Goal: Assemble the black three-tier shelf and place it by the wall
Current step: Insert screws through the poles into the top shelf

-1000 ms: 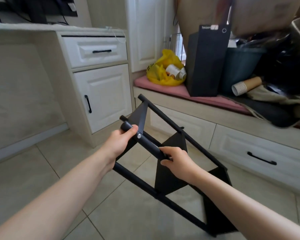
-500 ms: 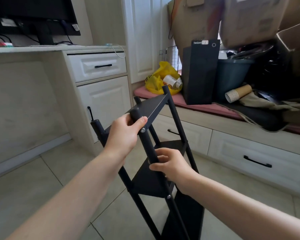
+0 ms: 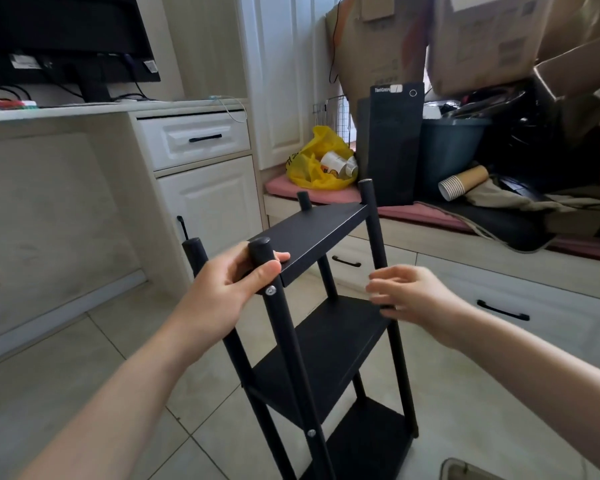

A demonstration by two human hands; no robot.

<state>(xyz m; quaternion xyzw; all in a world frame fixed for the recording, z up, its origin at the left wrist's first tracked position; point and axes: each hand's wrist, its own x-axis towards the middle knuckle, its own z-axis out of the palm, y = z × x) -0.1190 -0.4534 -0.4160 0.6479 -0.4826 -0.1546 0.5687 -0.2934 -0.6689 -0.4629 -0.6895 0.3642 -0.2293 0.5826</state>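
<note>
The black three-tier shelf (image 3: 329, 344) stands upright on the tiled floor in the middle of the view, with four round posts and three flat boards. My left hand (image 3: 229, 289) grips the near post at the top board's front corner, thumb lying on the board. My right hand (image 3: 413, 299) hovers beside the right rear post at the height of the middle board, fingers loosely spread and blurred, holding nothing.
A white desk cabinet with drawers (image 3: 201, 174) stands left of the shelf. Behind it runs a low bench with drawers (image 3: 499, 299), piled with a yellow bag (image 3: 312, 161), a black computer case (image 3: 394, 143), paper cups (image 3: 463, 181) and cardboard boxes (image 3: 482, 39).
The shelf swung from lying tilted to standing upright on the floor. My right hand let go of the post it gripped and moved right. My left hand kept its grip.
</note>
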